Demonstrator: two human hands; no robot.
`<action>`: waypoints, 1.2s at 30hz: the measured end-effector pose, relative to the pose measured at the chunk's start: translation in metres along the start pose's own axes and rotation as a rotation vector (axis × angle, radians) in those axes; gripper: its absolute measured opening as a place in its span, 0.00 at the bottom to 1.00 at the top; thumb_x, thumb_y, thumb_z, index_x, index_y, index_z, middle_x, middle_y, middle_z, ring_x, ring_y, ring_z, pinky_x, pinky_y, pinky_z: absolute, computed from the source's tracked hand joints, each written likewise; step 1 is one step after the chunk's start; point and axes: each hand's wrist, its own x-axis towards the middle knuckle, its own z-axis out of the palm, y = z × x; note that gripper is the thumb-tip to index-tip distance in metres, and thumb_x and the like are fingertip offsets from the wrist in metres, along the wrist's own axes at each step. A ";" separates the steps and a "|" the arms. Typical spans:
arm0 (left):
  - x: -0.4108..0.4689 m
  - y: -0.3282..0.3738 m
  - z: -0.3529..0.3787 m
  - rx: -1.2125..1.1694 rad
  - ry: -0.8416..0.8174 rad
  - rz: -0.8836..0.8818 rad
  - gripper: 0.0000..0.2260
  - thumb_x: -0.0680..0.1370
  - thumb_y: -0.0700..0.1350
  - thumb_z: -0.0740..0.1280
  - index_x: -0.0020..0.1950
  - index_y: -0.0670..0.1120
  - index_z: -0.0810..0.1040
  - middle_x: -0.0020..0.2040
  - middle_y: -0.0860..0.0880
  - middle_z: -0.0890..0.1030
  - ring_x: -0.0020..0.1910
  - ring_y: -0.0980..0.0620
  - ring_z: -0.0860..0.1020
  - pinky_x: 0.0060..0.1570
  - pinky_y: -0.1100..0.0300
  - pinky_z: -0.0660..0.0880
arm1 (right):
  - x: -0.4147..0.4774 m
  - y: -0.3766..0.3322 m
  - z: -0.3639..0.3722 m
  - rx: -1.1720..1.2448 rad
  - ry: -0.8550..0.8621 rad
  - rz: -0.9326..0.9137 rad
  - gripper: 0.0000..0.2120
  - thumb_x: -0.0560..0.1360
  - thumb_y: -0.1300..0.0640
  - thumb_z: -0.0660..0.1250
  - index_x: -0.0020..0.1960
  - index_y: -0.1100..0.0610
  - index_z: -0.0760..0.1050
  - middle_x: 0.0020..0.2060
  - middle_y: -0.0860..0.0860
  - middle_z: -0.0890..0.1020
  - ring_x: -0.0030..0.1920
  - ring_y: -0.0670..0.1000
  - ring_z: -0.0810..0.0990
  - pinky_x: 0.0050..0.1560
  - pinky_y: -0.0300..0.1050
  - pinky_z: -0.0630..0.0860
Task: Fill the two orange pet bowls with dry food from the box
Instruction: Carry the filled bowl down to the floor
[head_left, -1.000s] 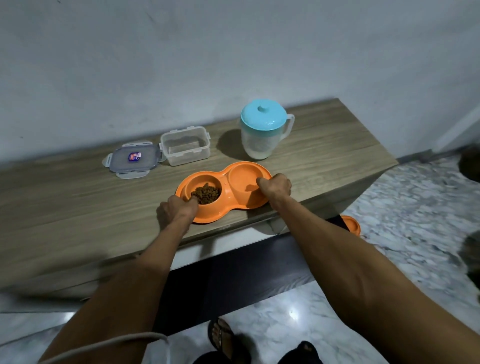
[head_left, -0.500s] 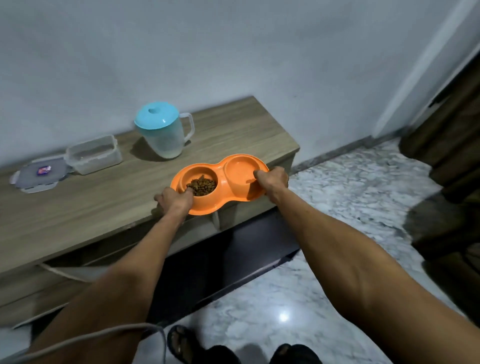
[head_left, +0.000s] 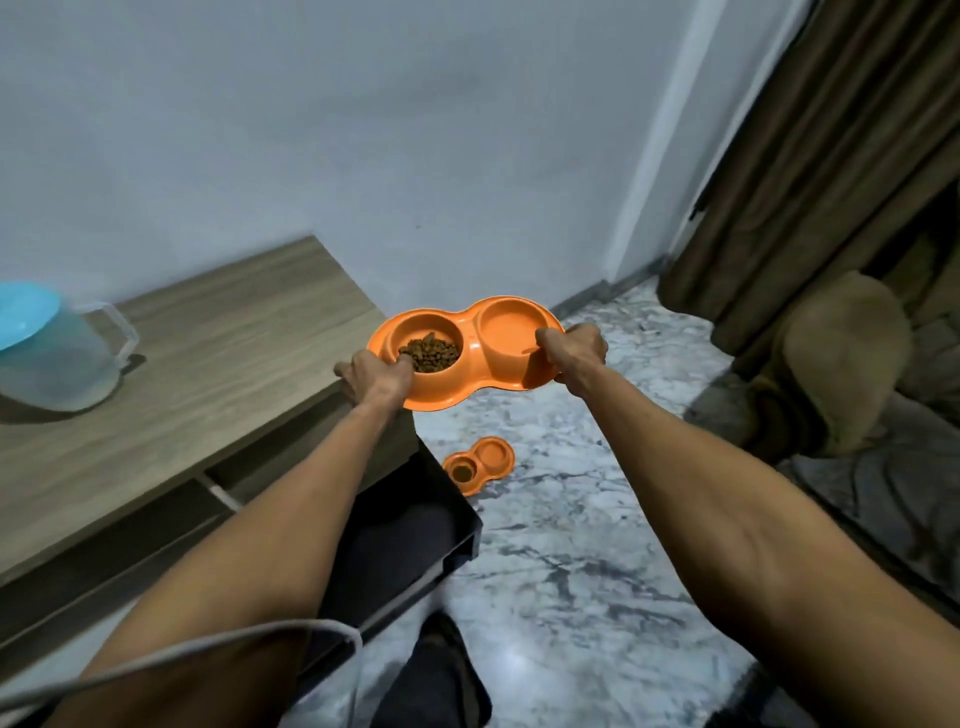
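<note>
Orange double pet bowl held in the air by both hands, just past the right end of the desk.

Its left well holds a mound of brown dry food; its right well shows only bare orange plastic. A second orange double bowl lies on the marble floor below, with something dark in its left well. A clear jug with a blue lid stands on the desk, well to the left. Both arms reach forward. The left hand grips the bowl's left end, thumb over the rim at the food and fingers curled underneath. The right hand clamps the right end the same way, and the bowl sits roughly level.
</note>
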 end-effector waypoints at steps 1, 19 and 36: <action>0.003 0.012 0.017 0.011 -0.007 0.011 0.20 0.77 0.48 0.68 0.63 0.36 0.75 0.67 0.36 0.69 0.67 0.40 0.69 0.65 0.52 0.68 | 0.017 0.000 -0.010 0.010 0.015 0.010 0.18 0.65 0.53 0.71 0.50 0.64 0.80 0.48 0.59 0.82 0.47 0.60 0.81 0.46 0.57 0.84; 0.125 0.112 0.310 0.090 -0.069 -0.091 0.23 0.76 0.50 0.69 0.63 0.35 0.73 0.64 0.35 0.70 0.62 0.35 0.73 0.61 0.45 0.73 | 0.335 0.032 -0.052 -0.024 0.041 0.062 0.18 0.70 0.55 0.71 0.58 0.60 0.75 0.47 0.56 0.78 0.46 0.57 0.77 0.51 0.54 0.80; 0.290 -0.116 0.668 0.111 0.064 -0.398 0.27 0.67 0.54 0.67 0.54 0.32 0.77 0.53 0.31 0.78 0.51 0.33 0.78 0.43 0.48 0.73 | 0.666 0.326 0.134 -0.208 -0.220 0.092 0.30 0.66 0.48 0.71 0.66 0.56 0.74 0.58 0.56 0.78 0.55 0.56 0.80 0.57 0.55 0.79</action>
